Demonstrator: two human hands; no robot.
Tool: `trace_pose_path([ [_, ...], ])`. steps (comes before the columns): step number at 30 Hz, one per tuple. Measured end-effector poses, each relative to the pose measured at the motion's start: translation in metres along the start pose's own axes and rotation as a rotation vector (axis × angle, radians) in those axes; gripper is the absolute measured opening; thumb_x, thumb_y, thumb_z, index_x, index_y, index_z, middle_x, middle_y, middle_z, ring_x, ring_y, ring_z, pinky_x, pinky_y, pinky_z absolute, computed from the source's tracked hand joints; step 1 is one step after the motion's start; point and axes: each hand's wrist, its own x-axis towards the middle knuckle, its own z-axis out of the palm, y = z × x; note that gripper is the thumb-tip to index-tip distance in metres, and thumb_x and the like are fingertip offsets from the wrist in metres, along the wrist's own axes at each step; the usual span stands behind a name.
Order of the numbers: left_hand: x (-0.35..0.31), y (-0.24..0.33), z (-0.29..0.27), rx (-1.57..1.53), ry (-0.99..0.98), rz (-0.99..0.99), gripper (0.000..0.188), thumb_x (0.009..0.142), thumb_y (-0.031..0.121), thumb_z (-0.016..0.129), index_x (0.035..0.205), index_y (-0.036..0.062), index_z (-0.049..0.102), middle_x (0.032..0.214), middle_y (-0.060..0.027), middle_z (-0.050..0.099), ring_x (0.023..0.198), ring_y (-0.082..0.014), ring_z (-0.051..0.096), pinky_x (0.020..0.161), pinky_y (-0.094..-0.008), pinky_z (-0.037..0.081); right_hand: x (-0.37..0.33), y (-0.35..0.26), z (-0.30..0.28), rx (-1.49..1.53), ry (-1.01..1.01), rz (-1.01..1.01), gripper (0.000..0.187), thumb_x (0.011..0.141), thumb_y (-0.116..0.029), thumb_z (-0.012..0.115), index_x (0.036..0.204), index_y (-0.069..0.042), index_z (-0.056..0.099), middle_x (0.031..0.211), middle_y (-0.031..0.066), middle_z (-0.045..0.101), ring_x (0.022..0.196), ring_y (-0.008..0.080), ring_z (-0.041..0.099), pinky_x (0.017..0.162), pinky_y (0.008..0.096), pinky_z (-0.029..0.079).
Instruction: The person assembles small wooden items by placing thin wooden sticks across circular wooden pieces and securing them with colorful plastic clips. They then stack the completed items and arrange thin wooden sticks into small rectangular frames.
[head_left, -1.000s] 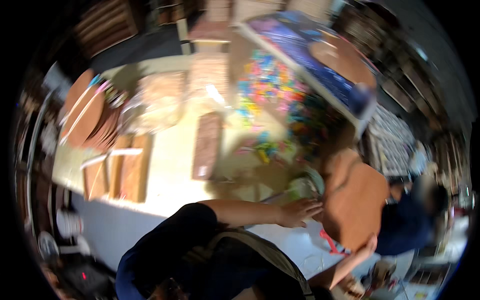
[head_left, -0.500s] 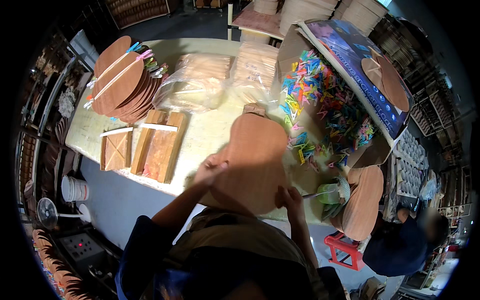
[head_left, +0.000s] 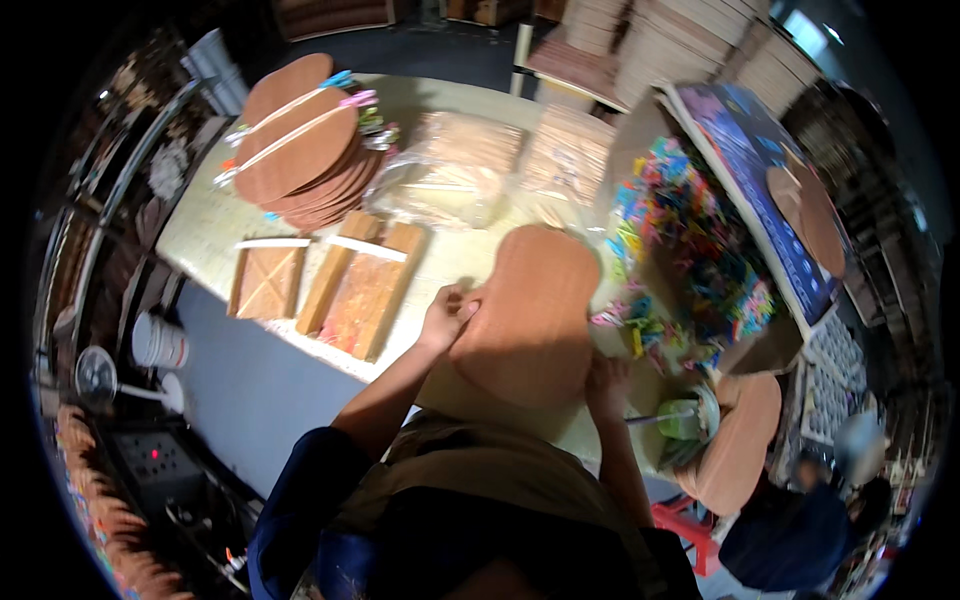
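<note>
A thin brown guitar-shaped wooden panel (head_left: 535,315) is in front of my body at the near side of the pale table. My left hand (head_left: 447,318) grips its left edge, with the thumb on the panel's face and the fingers bent beside it. At the lower right edge my right hand (head_left: 606,385) holds the panel; its fingers are blurred and partly hidden. What lies beneath the panel cannot be seen.
Left on the table (head_left: 205,215) are stacked wooden panels (head_left: 300,155) with clipped strips and two wooden frames (head_left: 365,290). Bagged strips (head_left: 460,150) lie behind. Right are a carton of colourful clothespins (head_left: 690,240), a green cup (head_left: 680,420), another panel (head_left: 745,440) and a person (head_left: 785,535).
The whole view has shifted, so the table's contents sit farther right. The panel looks shorter, and the small wooden block at its far end is out of sight. Both hands still hold the panel.
</note>
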Motion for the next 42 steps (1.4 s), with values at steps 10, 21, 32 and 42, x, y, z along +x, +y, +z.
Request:
trace_pose_path([
  [10,0.09,-0.008,-0.139,-0.739,0.673,-0.207,0.016,0.091,0.015,0.058,0.081,0.0031,0.053,0.068,-0.0037,0.053,0.055,-0.0139,0.051,0.046,-0.0264,0.043,0.01,-0.001,-0.01,0.115,-0.203,0.029,0.032,0.073,0.005,0.057,0.103,-0.005,0.056,0.088,0.0152,0.057,0.082,0.0382,0.056,0.067,0.0467,0.047],
  [21,0.092,0.003,-0.132,-0.857,0.912,-0.21,0.009,0.087,0.009,0.062,0.08,0.0057,0.058,0.069,0.0006,0.054,0.059,-0.0102,0.05,0.049,-0.0244,0.041,0.03,-0.014,-0.028,-0.072,-0.29,0.294,0.022,0.084,-0.015,0.055,0.105,-0.008,0.054,0.097,0.0195,0.056,0.08,0.0413,0.06,0.066,0.0493,0.051],
  [32,0.013,0.089,0.063,0.529,-0.13,0.897,0.009,0.07,-0.003,0.061,0.074,0.0042,0.057,0.09,-0.0136,0.058,0.091,-0.0329,0.054,0.082,-0.0413,0.044,0.064,0.012,-0.007,0.568,-0.076,0.772,0.028,0.084,-0.018,0.065,0.104,0.0,0.058,0.088,0.0105,0.063,0.075,0.0211,0.065,0.064,0.033,0.055],
  [42,0.024,0.059,0.105,0.467,-0.246,0.919,0.004,0.076,-0.001,0.056,0.074,0.0024,0.055,0.099,-0.0143,0.06,0.095,-0.0337,0.056,0.084,-0.0411,0.045,0.066,0.008,0.015,1.636,0.202,1.076,0.009,0.09,-0.008,0.057,0.096,-0.002,0.061,0.09,0.0084,0.065,0.08,0.0213,0.065,0.073,0.0347,0.056],
])
